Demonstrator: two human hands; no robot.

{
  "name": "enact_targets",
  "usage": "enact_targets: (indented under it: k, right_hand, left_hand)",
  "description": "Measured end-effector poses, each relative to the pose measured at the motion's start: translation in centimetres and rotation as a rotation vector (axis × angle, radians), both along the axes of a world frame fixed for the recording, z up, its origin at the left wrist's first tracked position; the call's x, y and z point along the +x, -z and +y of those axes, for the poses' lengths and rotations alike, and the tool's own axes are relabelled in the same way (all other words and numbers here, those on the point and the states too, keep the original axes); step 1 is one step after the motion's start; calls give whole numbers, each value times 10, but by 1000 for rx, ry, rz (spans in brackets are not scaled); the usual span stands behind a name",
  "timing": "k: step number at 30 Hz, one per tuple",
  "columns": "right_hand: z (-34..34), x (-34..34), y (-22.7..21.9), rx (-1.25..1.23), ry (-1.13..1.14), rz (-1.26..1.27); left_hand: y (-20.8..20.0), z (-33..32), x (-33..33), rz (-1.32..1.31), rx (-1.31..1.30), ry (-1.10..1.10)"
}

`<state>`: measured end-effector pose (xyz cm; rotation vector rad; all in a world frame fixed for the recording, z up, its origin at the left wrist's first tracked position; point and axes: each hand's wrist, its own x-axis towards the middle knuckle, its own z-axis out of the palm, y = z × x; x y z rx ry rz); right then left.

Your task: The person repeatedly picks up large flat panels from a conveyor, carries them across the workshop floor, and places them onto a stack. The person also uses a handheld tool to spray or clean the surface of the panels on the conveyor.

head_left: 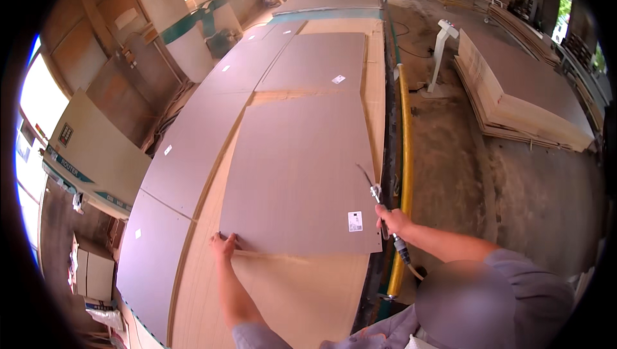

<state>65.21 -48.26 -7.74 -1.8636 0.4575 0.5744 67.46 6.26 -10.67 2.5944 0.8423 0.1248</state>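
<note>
At the near-left corner of a brown panel [295, 169], the left hand [223, 246] touches the edge — pinching or resting, I cannot tell. The right hand [393, 220] grips an air gun [402, 247] by the right edge. The panel stretches away from both hands, long axis near to far, on the tabletop [289, 301] — another panel [315, 60] lies beyond.

White lbl [355, 221] w/ blk code [353, 226] on grey panel [295, 172]; pale lettering [69, 168] on cream mach. housing [103, 143].
</note>
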Motion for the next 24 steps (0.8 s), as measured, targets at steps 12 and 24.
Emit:
enact_targets:
  k: [12,24]
  right_hand:
    - [-27,-39,-5,323,194,28]
    - [-178,-226,-87,241,360,80]
  left_hand:
    - [-15,-22,-66,-146,61,30]
    - [-41,-153,-121,-118,-1295,-102]
